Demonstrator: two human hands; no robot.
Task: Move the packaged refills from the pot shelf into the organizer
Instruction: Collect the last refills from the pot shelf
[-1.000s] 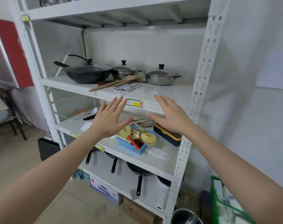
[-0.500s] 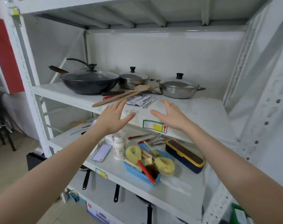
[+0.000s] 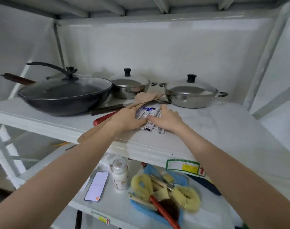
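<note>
Both hands [image 3: 127, 119] now around refills [image 3: 148, 114]

White pot shelf [image 3: 207, 129] bearing a lidded black wok [image 3: 64, 95], two lidded steel pots [image 3: 129, 86] [image 3: 190, 95], wooden spatulas [image 3: 141, 100] and packaged refills [image 3: 148, 114].

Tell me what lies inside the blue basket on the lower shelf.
The blue plastic basket holds yellow looped scrubbers, a red-handled brush and wooden-handled tools. Its bottom is covered.
</note>
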